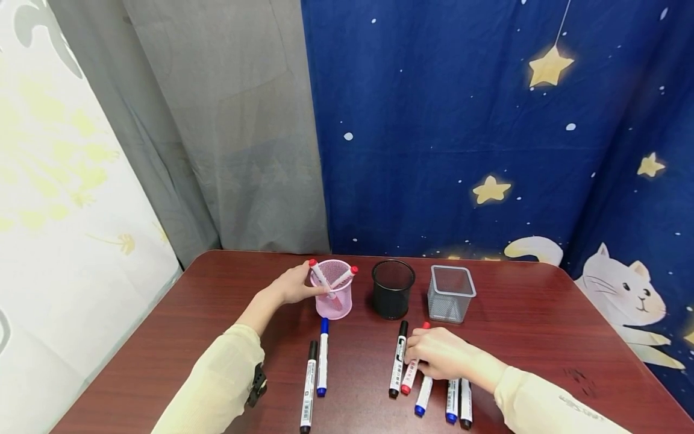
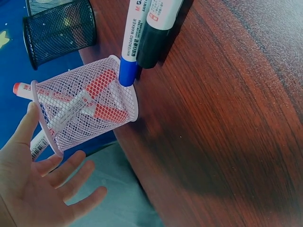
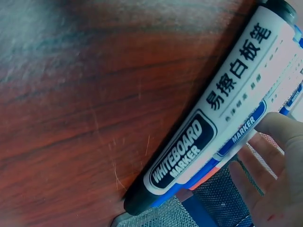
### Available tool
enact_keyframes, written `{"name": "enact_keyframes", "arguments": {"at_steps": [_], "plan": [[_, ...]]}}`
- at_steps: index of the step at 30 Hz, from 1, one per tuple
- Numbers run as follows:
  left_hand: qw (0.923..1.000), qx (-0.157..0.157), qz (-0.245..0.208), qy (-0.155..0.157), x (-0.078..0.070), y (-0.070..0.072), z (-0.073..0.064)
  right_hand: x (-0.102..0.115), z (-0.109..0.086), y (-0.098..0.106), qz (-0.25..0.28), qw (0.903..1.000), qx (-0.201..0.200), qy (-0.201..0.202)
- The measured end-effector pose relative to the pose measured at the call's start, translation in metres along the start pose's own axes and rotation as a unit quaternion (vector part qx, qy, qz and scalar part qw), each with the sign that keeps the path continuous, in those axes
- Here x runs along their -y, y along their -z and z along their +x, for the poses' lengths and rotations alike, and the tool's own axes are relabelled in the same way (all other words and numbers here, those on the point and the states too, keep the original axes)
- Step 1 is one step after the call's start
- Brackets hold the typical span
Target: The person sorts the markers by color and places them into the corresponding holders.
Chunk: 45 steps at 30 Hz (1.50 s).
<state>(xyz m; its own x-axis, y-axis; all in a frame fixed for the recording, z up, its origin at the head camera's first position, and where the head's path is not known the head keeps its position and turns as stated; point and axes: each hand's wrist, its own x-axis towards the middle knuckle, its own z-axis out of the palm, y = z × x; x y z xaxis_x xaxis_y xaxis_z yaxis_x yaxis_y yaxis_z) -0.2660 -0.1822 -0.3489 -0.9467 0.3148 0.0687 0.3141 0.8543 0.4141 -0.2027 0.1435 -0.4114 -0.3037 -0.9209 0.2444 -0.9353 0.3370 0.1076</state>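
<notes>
A pink mesh pen cup point(image 1: 340, 301) stands on the table, with two red-capped whiteboard markers point(image 1: 340, 278) leaning inside it. My left hand point(image 1: 291, 286) is at the cup's left side; in the left wrist view its thumb touches the rim and its other fingers spread loosely. My right hand point(image 1: 441, 352) is over the row of markers on the right, thumb and fingers bent around a red marker point(image 1: 410, 375) that lies on the table. The hand hides that marker's middle. Beside it lie a black marker point(image 1: 398, 361) and a blue marker point(image 1: 424, 396).
A black mesh cup point(image 1: 391, 298) and a square silver mesh holder point(image 1: 449, 304) stand right of the pink cup. Another blue marker point(image 1: 452, 398) and black marker point(image 1: 466, 402) lie near the right wrist. A blue marker point(image 1: 323, 358) and a black one point(image 1: 308, 386) lie front left.
</notes>
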Motion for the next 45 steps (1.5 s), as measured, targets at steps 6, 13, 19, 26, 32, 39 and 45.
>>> {"name": "enact_keyframes", "arguments": {"at_steps": [6, 13, 19, 26, 32, 39, 45], "plan": [[1.0, -0.001, 0.003, -0.006, 0.0, -0.001, 0.0, 0.0, 0.002, -0.003, 0.0, 0.9998, 0.019, -0.006], [1.0, -0.001, 0.004, -0.006, 0.0, 0.0, 0.001, -0.001, -0.001, -0.004, -0.019, 0.9998, 0.0, 0.012], [1.0, -0.002, 0.002, -0.003, 0.001, 0.0, 0.001, -0.001, -0.003, 0.001, -0.008, 0.9991, -0.037, 0.021], [1.0, -0.003, 0.0, -0.006, 0.001, 0.0, 0.001, 0.001, 0.0, 0.008, 0.0, 0.9972, -0.066, 0.034], [1.0, -0.003, 0.003, -0.004, 0.001, 0.0, 0.001, 0.002, 0.002, 0.012, 0.013, 0.9946, -0.09, 0.05], [1.0, -0.003, 0.004, -0.004, 0.001, 0.0, 0.001, 0.006, 0.006, 0.017, 0.041, 0.9923, -0.108, 0.046], [1.0, -0.002, 0.005, 0.001, 0.001, -0.001, 0.002, 0.012, 0.009, 0.021, 0.063, 0.9911, -0.109, 0.044]]}}
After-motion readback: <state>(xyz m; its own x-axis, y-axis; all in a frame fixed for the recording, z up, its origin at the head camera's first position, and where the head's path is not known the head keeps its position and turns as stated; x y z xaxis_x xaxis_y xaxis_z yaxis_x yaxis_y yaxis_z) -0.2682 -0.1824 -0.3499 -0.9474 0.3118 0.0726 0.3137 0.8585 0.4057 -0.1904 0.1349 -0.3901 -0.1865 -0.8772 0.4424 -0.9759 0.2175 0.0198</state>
